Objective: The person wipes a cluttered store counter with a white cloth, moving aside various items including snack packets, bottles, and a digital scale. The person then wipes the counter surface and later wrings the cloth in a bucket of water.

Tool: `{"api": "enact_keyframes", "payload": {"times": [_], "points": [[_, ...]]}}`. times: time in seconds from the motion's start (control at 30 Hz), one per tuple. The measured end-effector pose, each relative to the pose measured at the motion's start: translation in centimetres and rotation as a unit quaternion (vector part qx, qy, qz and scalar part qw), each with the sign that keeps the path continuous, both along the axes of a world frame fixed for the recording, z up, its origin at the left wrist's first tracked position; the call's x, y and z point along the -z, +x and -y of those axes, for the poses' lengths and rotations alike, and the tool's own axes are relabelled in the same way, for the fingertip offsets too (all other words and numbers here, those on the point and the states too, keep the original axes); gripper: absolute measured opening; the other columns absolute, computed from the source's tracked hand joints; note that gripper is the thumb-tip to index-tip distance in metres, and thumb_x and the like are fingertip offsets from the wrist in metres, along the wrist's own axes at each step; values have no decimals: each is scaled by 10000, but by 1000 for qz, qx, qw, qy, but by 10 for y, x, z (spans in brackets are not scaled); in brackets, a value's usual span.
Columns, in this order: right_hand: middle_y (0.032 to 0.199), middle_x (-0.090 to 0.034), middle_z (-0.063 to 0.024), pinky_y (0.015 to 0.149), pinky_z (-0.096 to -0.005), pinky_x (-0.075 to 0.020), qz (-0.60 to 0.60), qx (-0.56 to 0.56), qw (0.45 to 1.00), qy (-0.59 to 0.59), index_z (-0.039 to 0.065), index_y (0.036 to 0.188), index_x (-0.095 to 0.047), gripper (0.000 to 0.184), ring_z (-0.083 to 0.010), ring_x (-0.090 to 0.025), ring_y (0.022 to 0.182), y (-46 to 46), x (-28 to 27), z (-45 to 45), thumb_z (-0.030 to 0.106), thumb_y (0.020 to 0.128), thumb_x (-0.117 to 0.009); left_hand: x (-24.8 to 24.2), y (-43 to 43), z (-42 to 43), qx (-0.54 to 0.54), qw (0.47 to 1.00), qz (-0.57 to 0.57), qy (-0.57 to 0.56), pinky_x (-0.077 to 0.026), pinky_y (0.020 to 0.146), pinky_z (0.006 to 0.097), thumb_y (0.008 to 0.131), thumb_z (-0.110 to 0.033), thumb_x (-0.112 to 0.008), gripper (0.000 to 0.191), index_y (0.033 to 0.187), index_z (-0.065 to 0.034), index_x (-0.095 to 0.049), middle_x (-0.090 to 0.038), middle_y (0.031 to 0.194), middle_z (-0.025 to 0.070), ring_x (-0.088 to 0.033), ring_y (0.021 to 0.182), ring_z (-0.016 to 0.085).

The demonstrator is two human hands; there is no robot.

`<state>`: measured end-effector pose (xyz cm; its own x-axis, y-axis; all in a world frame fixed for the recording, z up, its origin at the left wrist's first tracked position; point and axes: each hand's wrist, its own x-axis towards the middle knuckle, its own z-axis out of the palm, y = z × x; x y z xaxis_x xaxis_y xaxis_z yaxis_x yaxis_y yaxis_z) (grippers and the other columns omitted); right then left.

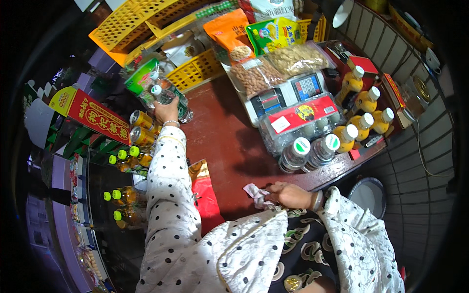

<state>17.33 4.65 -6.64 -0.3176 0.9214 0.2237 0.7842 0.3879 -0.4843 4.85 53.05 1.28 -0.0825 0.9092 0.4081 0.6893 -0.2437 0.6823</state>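
Observation:
My left hand (pixel 167 108) reaches to the far left of the red tabletop (pixel 216 121), its fingers around a clear plastic water bottle (pixel 164 96) with a white and green cap. Right behind it is a second water bottle (pixel 186 111) with a green label. A green snack bag (pixel 142 76) lies beyond them. Close to my body, my right hand (pixel 291 195) holds a crumpled pale cloth (pixel 257 195) over the near table edge. Between my arms lies a red plastic bag (pixel 206 199). Two gold drink cans (pixel 141 135) stand beside my left wrist.
A digital scale (pixel 285 93) bears bags of peanuts (pixel 254 77) and seeds. Before it sit an egg carton (pixel 304 119) and two water bottles (pixel 294 154). Orange juice bottles (pixel 362 122) line the right edge. Yellow crates (pixel 196 69) border the back; green-capped bottles (pixel 130 196) stand left.

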Motion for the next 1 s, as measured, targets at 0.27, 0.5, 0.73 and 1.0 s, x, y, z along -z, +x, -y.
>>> {"api": "enact_keyframes", "payload": {"times": [0.27,0.5,0.73,1.0], "points": [[1075,-624,-139,863,-432,-513,21,-11,1000,-11,78,1112,-677,364,-343,-613,1006,1,1,-2,105,749,-666,-41,-3,136,268,960,82,-3,-531,780,315,731,-130,-868,406,1052,-27,-643,-729,976,61,-680,857,158],[1041,-626,-137,858,-415,-507,23,-42,999,15,40,1022,-680,240,-330,-611,985,2,-1,0,126,808,-611,-45,-24,271,384,906,139,-114,-558,788,328,717,-122,-875,383,1004,-2,-651,-740,942,96,-702,830,163],[1004,-618,-118,794,-398,-527,50,-89,989,105,18,990,-677,234,-298,-612,947,1,-12,3,146,809,-601,-19,-21,338,379,898,191,-114,-563,764,348,693,-159,-880,369,954,14,-686,-745,896,127,-726,826,202],[1063,-643,-86,758,-355,-527,78,-140,973,164,52,945,-716,256,-245,-615,938,1,-22,6,186,746,-626,-6,-4,358,358,927,90,-69,-564,752,396,631,-234,-903,501,1029,-43,-667,-736,928,150,-731,857,291]]}}
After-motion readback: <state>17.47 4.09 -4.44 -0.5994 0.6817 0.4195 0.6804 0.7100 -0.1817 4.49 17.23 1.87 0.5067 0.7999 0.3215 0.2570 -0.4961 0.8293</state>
